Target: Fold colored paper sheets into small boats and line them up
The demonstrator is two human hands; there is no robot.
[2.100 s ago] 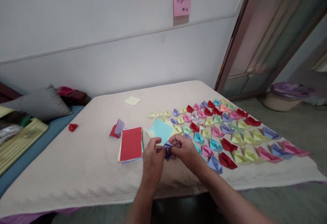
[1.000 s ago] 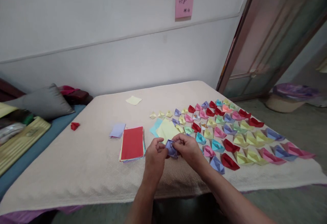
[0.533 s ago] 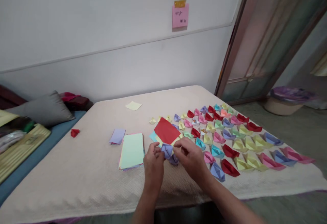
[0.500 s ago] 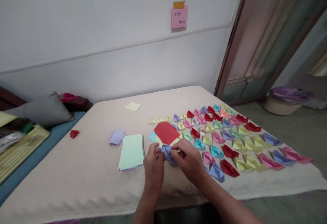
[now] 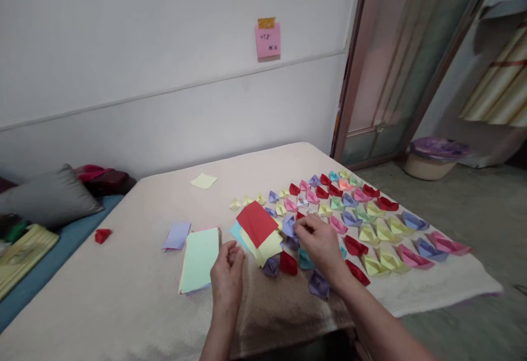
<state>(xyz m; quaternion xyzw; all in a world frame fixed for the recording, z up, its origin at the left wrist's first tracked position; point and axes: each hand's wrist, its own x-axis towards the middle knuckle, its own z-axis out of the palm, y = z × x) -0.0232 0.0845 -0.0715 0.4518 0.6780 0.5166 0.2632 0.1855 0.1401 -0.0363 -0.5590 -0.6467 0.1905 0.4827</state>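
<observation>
My right hand point(image 5: 321, 243) pinches a small purple folded paper boat point(image 5: 289, 226) over the near-left side of the paper boats. My left hand point(image 5: 228, 274) is loosely curled with nothing visible in it, beside the stack of pale green paper point(image 5: 201, 262). Between my hands lie loose sheets: a red sheet point(image 5: 257, 223) on top, a pale yellow sheet point(image 5: 269, 246) partly beneath it, and light blue at the left edge. Just in front of these rest a dark purple boat point(image 5: 270, 267) and a red boat point(image 5: 289, 262). Another purple boat point(image 5: 319, 284) lies below my right wrist.
Rows of colourful paper boats point(image 5: 385, 229) cover the right side of the cloth-covered surface point(image 5: 135, 284). Purple slips point(image 5: 177, 236), a pale yellow sheet point(image 5: 204, 181) and a red folded piece point(image 5: 102, 235) lie leftward. A pink note point(image 5: 268, 41) hangs on the wall; a lined bin point(image 5: 436, 157) stands right.
My hands have parted. The purple boat, held between both before, has moved up and right in my right hand alone; my left hand has let go. The view has turned slightly right.
</observation>
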